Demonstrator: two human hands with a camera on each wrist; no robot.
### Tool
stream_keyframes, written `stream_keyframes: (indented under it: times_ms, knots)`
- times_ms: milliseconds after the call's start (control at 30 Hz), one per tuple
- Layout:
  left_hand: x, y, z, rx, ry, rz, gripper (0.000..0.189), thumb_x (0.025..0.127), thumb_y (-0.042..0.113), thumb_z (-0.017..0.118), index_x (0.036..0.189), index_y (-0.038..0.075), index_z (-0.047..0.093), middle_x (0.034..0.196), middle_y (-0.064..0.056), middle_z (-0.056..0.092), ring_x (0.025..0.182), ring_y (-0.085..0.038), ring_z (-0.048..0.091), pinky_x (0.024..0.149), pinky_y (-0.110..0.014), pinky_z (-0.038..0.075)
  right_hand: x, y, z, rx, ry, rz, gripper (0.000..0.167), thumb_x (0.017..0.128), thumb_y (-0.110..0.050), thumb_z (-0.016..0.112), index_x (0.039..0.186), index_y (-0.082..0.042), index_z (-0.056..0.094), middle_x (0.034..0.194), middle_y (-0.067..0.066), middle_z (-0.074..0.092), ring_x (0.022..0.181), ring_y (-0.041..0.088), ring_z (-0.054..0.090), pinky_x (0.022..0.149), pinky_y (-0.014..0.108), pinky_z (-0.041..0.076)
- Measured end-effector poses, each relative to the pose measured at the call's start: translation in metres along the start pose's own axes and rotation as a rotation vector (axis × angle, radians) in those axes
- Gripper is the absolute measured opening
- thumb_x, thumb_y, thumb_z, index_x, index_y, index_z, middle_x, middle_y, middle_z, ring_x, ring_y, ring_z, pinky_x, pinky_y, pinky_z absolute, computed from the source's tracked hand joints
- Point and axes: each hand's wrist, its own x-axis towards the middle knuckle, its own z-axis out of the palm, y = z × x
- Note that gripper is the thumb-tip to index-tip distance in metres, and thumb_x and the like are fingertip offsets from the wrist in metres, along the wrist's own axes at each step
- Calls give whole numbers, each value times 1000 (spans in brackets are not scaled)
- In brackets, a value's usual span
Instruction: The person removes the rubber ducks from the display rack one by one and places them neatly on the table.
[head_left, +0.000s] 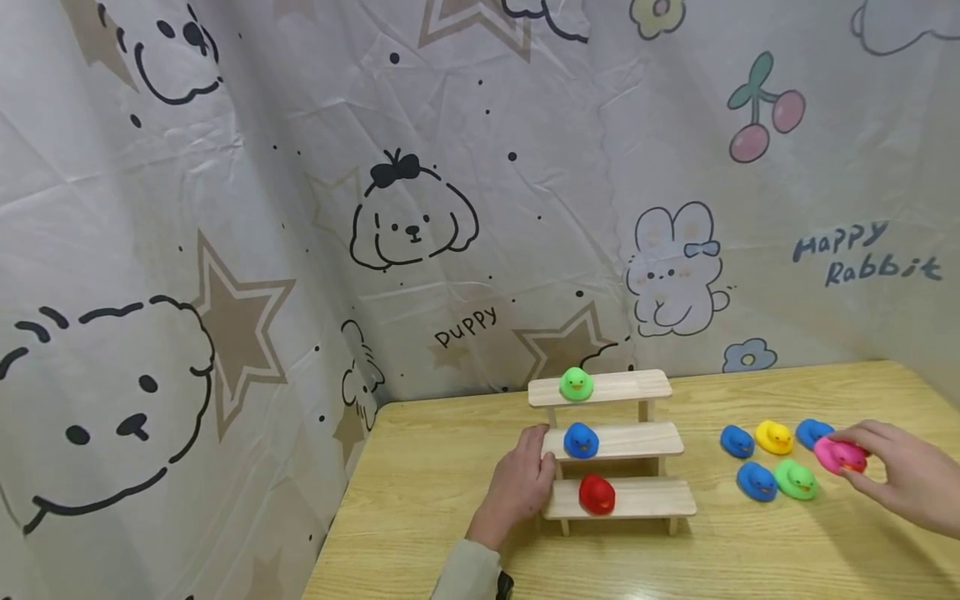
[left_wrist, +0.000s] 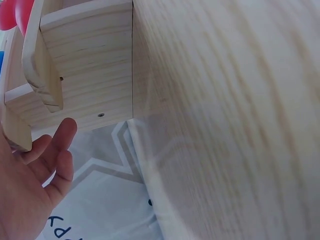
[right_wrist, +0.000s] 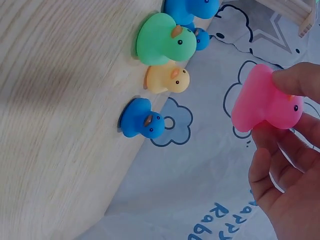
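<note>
Between the thumb and fingers of my right hand [head_left: 903, 471] is a pink rubber duck [right_wrist: 267, 100], lifted above the table. My left hand [head_left: 521, 475] holds the left end of a three-step wooden shelf [head_left: 645, 498] at its middle step; the left wrist view has its fingers [left_wrist: 65, 132] bent beside the board's end. A green duck [head_left: 576, 384] sits on the top step, a blue duck [head_left: 581, 441] on the middle one and a red duck [head_left: 597, 494] on the lowest, all toward the left side.
Right of the shelf, several ducks stand on the wooden table [head_left: 420, 500]: a yellow duck [head_left: 774, 437], another green duck [head_left: 796, 480] and blue ones, including a blue duck [head_left: 757, 482] in front. A printed curtain [head_left: 480, 208] hangs behind and at the left.
</note>
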Motion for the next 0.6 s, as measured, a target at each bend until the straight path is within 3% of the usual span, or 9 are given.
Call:
stream_keyframes:
  times_ms: [133,167,233,333,367,433,500,600]
  knots:
    - [0,0,0,0,3,5,46,99,28,30,140,7,37,136,-6,43,105,-19,56,91,-36,46,1,0,1,6,-2,-5,46,52,-9,89,91,-4,66,83,-2,56,66,-1,38,53,22,43]
    - [0,0,0,2,6,8,46,99,28,30,139,7,37,135,-6,43,104,-19,56,91,-36,47,1,-1,1,5,2,-6,43,60,-23,89,91,-4,66,83,-3,56,66,-2,38,53,21,43]
    - [0,0,0,1,13,14,45,99,27,31,139,7,37,135,-6,43,103,-19,56,90,-36,47,3,-1,1,11,2,-5,53,72,-54,74,91,-5,66,83,-4,55,67,-2,38,53,21,43]
    - [0,0,0,-1,20,20,45,99,27,31,139,7,37,135,-6,43,103,-19,56,90,-36,47,5,-3,1,12,-6,9,59,72,-62,68,91,-5,66,83,-4,56,67,-1,38,54,22,45]
    - [0,0,0,-2,22,21,45,99,27,31,139,7,37,135,-6,43,103,-19,56,90,-36,47,6,-4,1,7,-13,17,60,72,-62,68,91,-5,66,82,-5,55,67,-1,39,55,22,45]
    - [0,0,0,-1,24,21,46,99,27,31,139,7,37,135,-6,43,103,-19,56,90,-36,47,7,-7,2,1,-33,31,46,63,-34,87,92,-5,66,81,-5,55,67,0,39,55,23,45]
    - [0,0,0,-2,23,20,46,99,27,31,139,7,37,135,-6,43,104,-19,56,91,-36,47,8,-9,3,-8,-56,46,46,52,-9,88,92,-4,66,81,-6,54,67,0,39,55,24,46]
    - [-1,0,-1,-8,14,10,46,99,28,31,139,7,37,135,-6,43,106,-18,55,92,-36,46,9,-9,4,-14,-73,57,45,53,-11,88,92,-4,67,80,-6,53,66,0,38,55,24,45]
